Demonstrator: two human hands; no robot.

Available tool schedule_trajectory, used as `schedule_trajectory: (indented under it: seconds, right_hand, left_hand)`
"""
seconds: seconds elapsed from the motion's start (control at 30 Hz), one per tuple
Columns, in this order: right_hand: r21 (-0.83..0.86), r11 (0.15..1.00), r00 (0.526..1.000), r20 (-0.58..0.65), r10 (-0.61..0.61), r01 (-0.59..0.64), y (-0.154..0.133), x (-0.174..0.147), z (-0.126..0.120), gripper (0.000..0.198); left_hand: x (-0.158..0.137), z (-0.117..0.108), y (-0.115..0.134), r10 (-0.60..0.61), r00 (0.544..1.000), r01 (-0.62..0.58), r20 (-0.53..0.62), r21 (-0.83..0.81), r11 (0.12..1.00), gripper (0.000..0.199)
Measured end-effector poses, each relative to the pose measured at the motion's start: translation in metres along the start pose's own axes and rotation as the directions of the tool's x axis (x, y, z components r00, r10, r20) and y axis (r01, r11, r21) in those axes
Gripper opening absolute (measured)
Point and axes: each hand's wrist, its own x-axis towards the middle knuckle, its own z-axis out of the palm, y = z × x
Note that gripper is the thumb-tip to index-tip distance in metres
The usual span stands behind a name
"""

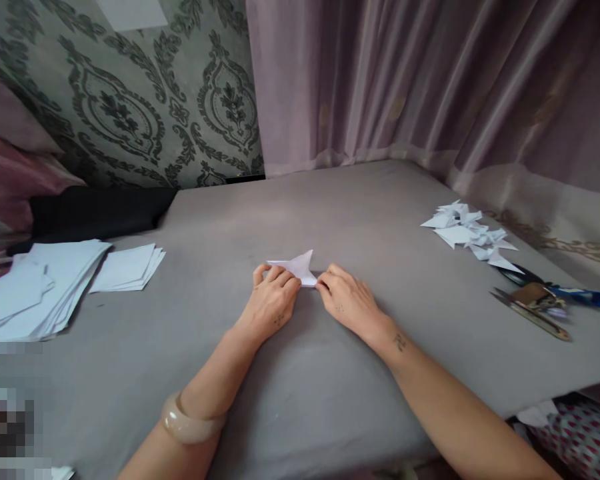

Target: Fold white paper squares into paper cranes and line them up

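A small piece of folded white paper (301, 267) is between my hands at the middle of the grey-covered table (310, 220). One pointed flap stands up from it toward the upper right. My left hand (275, 293) has its fingers curled over the paper's left and lower part, hiding some of it. With thumb and fingertips together, my right hand (347, 293) pinches the lower right corner. A pale bangle (190, 423) is round my left forearm.
White paper sheets (75, 267) lie stacked at the left, beside smaller square sheets (125, 270). Several folded white paper shapes (467, 230) are piled at the right. Near them lie a utility knife (535, 317) and a blue-handled tool (583, 295). Curtains (350, 80) hang behind.
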Motion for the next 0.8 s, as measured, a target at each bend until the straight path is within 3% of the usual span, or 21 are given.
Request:
schedule_trajectory:
  seconds: [0.17, 0.5, 0.67, 0.8]
  right_hand:
    - [0.031, 0.998, 0.998, -0.031, 0.053, -0.052, -0.003, 0.003, 0.004, 0.016]
    - [-0.05, 0.994, 0.995, -0.035, -0.098, 0.096, -0.008, -0.006, 0.009, 0.029]
    - [-0.06, 0.992, 0.993, -0.024, -0.113, 0.111, -0.009, -0.008, 0.004, 0.027]
    - [0.03, 1.0, 0.999, -0.043, -0.008, 0.009, -0.002, -0.004, -0.003, 0.02]
  left_hand:
    - [0.005, 0.005, 0.001, -0.03, 0.999, 0.03, -0.015, -0.018, 0.999, 0.024]
    - [-0.004, 0.008, -0.021, -0.147, 0.98, 0.147, -0.136, -0.012, 0.989, 0.026]
    - [-0.007, 0.012, -0.03, -0.082, 0.991, 0.082, -0.104, -0.004, 0.997, 0.018]
    - [-0.007, 0.01, -0.024, 0.023, 0.996, -0.019, -0.087, 0.042, 0.999, 0.021]
